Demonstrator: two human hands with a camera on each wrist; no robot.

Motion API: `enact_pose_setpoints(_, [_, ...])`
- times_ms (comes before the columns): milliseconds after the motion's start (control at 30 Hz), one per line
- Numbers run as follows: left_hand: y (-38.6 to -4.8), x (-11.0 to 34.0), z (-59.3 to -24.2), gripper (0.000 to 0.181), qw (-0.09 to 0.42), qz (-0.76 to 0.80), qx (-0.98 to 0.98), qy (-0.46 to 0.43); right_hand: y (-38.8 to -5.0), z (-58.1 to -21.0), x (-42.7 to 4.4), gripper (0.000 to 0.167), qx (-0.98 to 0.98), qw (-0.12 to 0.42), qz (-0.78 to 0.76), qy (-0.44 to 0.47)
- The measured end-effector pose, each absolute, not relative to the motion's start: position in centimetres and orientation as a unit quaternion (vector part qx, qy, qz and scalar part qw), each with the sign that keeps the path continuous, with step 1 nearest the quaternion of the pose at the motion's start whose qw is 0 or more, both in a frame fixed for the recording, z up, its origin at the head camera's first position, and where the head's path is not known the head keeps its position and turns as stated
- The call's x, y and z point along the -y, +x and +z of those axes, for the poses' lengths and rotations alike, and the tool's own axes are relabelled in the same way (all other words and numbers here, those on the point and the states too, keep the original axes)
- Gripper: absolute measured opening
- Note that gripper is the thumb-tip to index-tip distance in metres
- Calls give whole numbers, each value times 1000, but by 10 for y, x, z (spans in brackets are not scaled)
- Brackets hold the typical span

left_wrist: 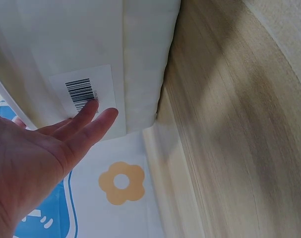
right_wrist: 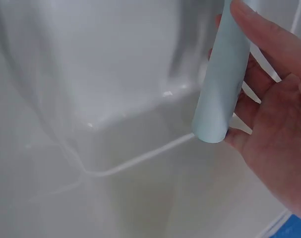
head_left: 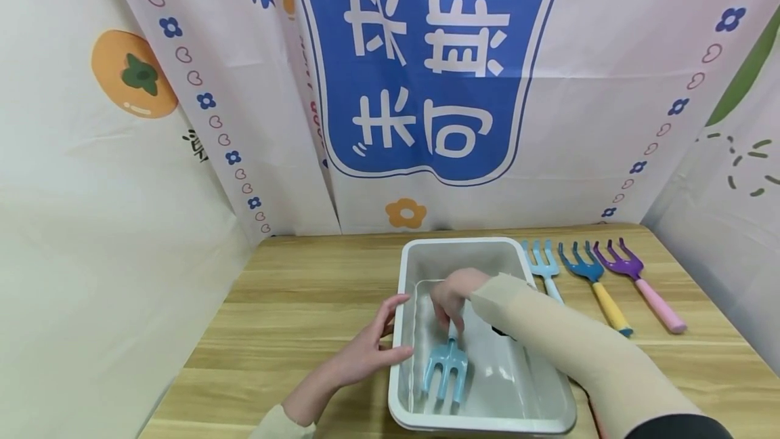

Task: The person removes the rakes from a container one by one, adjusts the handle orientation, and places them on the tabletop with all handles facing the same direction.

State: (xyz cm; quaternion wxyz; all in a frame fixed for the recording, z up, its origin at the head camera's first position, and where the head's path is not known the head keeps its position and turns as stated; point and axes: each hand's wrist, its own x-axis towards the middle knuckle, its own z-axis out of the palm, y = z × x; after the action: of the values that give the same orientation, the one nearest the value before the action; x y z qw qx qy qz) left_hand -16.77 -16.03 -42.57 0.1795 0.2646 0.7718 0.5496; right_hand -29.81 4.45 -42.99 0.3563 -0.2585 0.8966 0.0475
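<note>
A white plastic bin [head_left: 466, 242] stands on the wooden table. Inside it, my right hand [head_left: 453, 293] grips the handle of a light blue garden hand fork [head_left: 449, 358], whose tines point toward the near end of the bin. The right wrist view shows the fork's pale round handle [right_wrist: 219, 84] between my thumb and fingers, above the bin floor. My left hand [head_left: 368, 351] touches the bin's left side, with the thumb and a finger at the rim. In the left wrist view, straight fingers [left_wrist: 90, 129] lie against the outer wall beside a barcode label [left_wrist: 83, 91].
Right of the bin lie a light blue hand fork [head_left: 544, 266], a dark blue one with a yellow handle [head_left: 609, 307] and a purple one with a pink handle [head_left: 658, 303]. A printed cloth [head_left: 274, 120] hangs behind the wooden table [head_left: 292, 303].
</note>
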Motion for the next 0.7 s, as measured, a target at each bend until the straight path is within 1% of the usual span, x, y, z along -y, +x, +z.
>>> enact_pose_setpoints(100, [-168,160,-425,76,180,547,-774,264,-284,-398,-45,24,-893,350,66,-276])
enact_pose_setpoints(233, [-168,160,-425,76,180,544,-775,266,-275,-369,-51,23,-889,342,58,-300])
enact_pose_setpoints(433, [-168,160,-425,78,179,550,-770,269,-276,-346,-61,22,-884,341,34,-317])
enact_pose_setpoints(700, [-168,160,-426,75,171,547,-773,273,-280,-325,-74,21,-856,381,-7,-349])
